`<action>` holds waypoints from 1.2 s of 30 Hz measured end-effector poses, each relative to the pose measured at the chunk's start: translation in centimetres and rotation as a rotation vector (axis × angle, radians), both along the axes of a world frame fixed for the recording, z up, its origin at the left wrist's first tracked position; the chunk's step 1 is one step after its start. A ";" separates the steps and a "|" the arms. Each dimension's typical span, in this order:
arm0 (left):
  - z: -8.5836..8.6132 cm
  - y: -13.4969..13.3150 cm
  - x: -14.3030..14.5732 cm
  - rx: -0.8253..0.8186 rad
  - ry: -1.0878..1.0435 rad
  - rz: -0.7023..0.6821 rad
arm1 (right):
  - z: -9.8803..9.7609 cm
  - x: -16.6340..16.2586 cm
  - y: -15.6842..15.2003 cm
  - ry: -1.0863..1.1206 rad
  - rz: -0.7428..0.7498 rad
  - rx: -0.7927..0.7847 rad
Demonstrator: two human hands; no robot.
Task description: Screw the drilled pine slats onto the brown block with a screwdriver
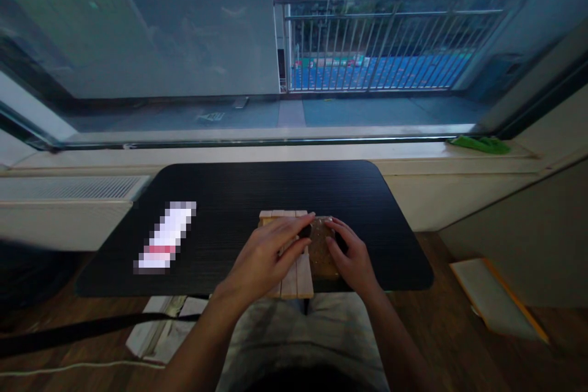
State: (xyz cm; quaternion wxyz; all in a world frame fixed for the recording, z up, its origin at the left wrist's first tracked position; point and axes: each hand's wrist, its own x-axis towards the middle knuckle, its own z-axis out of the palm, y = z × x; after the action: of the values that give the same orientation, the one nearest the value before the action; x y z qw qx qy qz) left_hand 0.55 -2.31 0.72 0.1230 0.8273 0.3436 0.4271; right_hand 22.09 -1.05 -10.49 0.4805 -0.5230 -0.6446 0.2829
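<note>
The single head view looks from the wearer's head, facing forward and tilted down, so the lap (298, 334) fills the bottom centre of the frame. The worktop (220, 190) spans the middle at close range, with the left fingers (294, 225) and right fingers (345, 233) just below the frame's centre. Across the upper half the camera faces a window (206, 43); the railing (376, 43) at upper right seems to stand beyond the glass, though dimness and reflections make depth hard to judge.
</note>
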 end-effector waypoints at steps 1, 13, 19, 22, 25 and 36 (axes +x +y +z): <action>0.0 0.0 0.0 -0.003 0.001 0.000 | 0.0 0.0 0.0 0.001 0.000 0.001; 0.1 0.1 -0.2 -0.019 -0.003 -0.015 | 0.1 -0.3 0.0 -0.010 -0.024 0.019; 0.0 0.1 -0.4 -0.034 0.005 -0.024 | 0.1 -0.2 0.1 -0.014 -0.022 0.029; -0.2 0.1 -0.5 -0.034 -0.003 -0.031 | 0.0 -0.2 0.1 -0.010 -0.017 0.019; -0.2 0.1 -0.6 -0.046 -0.005 -0.045 | 0.0 -0.1 0.1 -0.007 -0.017 0.017; 0.0 0.1 -0.2 -0.069 -0.009 -0.071 | 0.1 -0.1 0.1 0.001 -0.015 0.027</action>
State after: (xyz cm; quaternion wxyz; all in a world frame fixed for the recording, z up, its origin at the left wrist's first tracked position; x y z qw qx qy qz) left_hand 0.33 -2.25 0.73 0.1681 0.8323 0.3280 0.4141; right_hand 22.02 -0.97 -10.43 0.4899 -0.5212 -0.6443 0.2707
